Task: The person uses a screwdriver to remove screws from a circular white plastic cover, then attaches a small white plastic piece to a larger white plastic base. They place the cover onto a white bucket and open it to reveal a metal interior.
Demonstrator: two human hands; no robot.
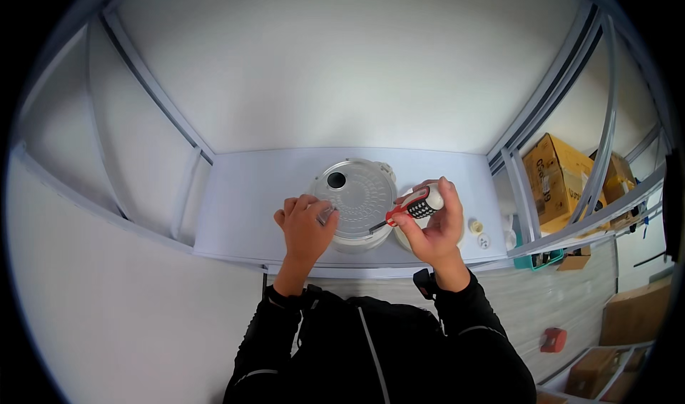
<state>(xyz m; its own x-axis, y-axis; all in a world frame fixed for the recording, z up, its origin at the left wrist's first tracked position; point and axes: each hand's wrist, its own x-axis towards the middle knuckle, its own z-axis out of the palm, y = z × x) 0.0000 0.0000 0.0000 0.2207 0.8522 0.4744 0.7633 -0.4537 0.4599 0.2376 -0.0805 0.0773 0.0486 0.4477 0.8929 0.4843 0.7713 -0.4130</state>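
On the table (242,211), near its front edge, sits the round silvery lid (367,203); we would do well to steady it and guide the screwdriver (409,210) tip squarely. Our right hand (441,234) wraps the screwdriver's handle; our left hand (305,230) curls half-closed by a small clear piece (326,214), its grip unclear to us.

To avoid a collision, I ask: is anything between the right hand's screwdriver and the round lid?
Nothing visible: the screwdriver in the right hand has its tip at the edge of the lid; the left hand is at the lid's left side.
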